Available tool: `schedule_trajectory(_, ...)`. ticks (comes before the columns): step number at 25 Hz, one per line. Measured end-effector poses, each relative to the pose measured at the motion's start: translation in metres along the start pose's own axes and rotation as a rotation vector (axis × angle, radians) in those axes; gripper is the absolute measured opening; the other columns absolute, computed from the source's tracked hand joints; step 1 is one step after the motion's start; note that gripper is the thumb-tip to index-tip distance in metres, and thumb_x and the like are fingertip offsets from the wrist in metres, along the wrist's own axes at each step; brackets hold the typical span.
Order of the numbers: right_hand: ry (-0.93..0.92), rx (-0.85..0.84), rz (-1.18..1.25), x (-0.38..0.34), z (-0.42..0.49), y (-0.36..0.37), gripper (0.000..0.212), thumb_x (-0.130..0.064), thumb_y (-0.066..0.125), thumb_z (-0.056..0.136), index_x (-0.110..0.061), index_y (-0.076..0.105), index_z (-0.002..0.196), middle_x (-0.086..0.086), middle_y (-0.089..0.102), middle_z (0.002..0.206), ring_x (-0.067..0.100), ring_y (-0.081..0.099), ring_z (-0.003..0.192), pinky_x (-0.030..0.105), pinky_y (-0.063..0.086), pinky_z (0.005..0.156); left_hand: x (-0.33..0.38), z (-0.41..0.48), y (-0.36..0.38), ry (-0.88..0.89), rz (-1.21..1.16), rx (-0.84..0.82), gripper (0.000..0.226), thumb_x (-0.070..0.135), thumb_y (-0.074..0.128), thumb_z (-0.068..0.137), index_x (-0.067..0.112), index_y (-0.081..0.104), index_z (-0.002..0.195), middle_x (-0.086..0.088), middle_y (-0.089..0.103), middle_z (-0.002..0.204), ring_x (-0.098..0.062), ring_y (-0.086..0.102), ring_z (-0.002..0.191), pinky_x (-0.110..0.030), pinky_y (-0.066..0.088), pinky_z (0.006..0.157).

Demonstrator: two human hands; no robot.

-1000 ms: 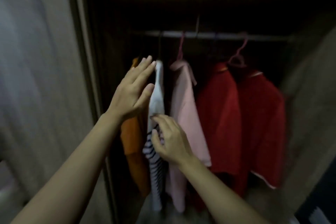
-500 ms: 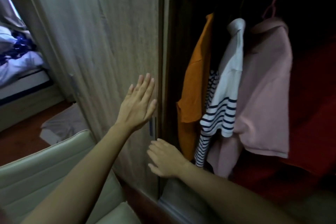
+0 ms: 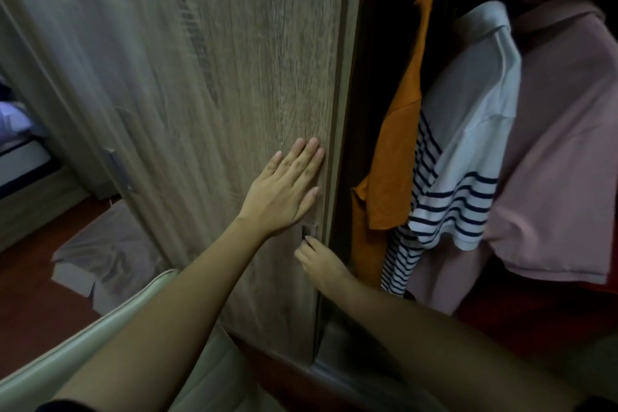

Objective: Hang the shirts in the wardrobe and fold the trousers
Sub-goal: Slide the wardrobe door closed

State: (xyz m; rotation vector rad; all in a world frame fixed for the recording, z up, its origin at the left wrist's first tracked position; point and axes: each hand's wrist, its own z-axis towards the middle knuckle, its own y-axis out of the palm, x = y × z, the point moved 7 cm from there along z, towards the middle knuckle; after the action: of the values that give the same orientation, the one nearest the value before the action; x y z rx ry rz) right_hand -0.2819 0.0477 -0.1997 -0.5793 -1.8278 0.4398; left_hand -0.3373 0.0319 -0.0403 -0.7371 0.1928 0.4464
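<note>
Head view: pressing left hand [image 3: 284,192] flat on door [image 3: 200,77] near its right edge, fingers straight; gripping handle [image 3: 309,230] below with curled fingers of right hand [image 3: 319,261].

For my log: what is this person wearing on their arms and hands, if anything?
The left hand and right hand are bare: no gloves, rings, watch or bracelet show. Both forearms are uncovered too. A dark edge at the bottom left, by the left upper arm, may be a short sleeve; too little shows to tell.
</note>
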Motion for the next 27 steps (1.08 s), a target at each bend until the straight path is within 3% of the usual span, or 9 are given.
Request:
schedule_trajectory(5,0.003,-0.003,-0.007,0.005,0.002,-0.01,0.051,-0.024,0.049,0.093,-0.005,0.037,0.139,0.014,0.036,0.141,0.029,0.032,0.131,0.038,0.026,0.11,0.003,-0.001,-0.002,0.052,0.024,0.063,0.058,0.038,0.02,0.101,0.014,0.001,0.151,-0.001,-0.012,0.159,-0.015,-0.004,0.147,-0.036,-0.001,0.118)
schedule_trajectory(11,0.028,-0.031,0.061,0.0,-0.029,0.01,0.042,-0.029,0.053,0.09,-0.015,0.052,0.13,0.007,0.048,0.125,0.024,0.041,0.114,0.032,0.034,0.093,0.039,0.014,-0.011,0.138,0.142,0.179,0.06,0.037,0.029,0.099,0.014,0.012,0.151,-0.002,-0.007,0.16,-0.015,-0.001,0.147,-0.042,-0.014,0.115)
schedule_trajectory(19,0.118,-0.047,0.145,-0.001,-0.139,0.074,0.039,-0.024,0.033,0.098,-0.014,0.05,0.132,0.003,0.048,0.131,0.021,0.042,0.117,0.027,0.036,0.094,0.161,0.061,-0.018,0.285,-0.069,0.31,0.062,0.034,0.037,0.096,0.014,0.015,0.151,-0.001,-0.002,0.161,-0.014,0.003,0.147,-0.037,-0.001,0.117)
schedule_trajectory(23,0.177,-0.089,0.177,0.004,-0.213,0.11,0.04,-0.023,0.033,0.098,-0.01,0.047,0.133,0.006,0.047,0.132,0.023,0.042,0.118,0.03,0.036,0.097,0.24,0.088,-0.03,0.329,-0.143,0.36,0.06,0.035,0.037,0.095,0.013,0.024,0.149,0.001,0.02,0.156,-0.013,0.003,0.147,-0.037,0.006,0.115)
schedule_trajectory(27,0.237,-0.162,0.195,0.005,-0.279,0.145,0.041,-0.024,0.037,0.097,-0.01,0.048,0.133,0.007,0.046,0.131,0.024,0.042,0.118,0.032,0.035,0.1,0.311,0.11,-0.039,0.351,-0.158,0.382,0.06,0.037,0.032,0.097,0.013,0.017,0.15,-0.003,-0.001,0.16,-0.015,-0.001,0.147,-0.038,0.004,0.114)
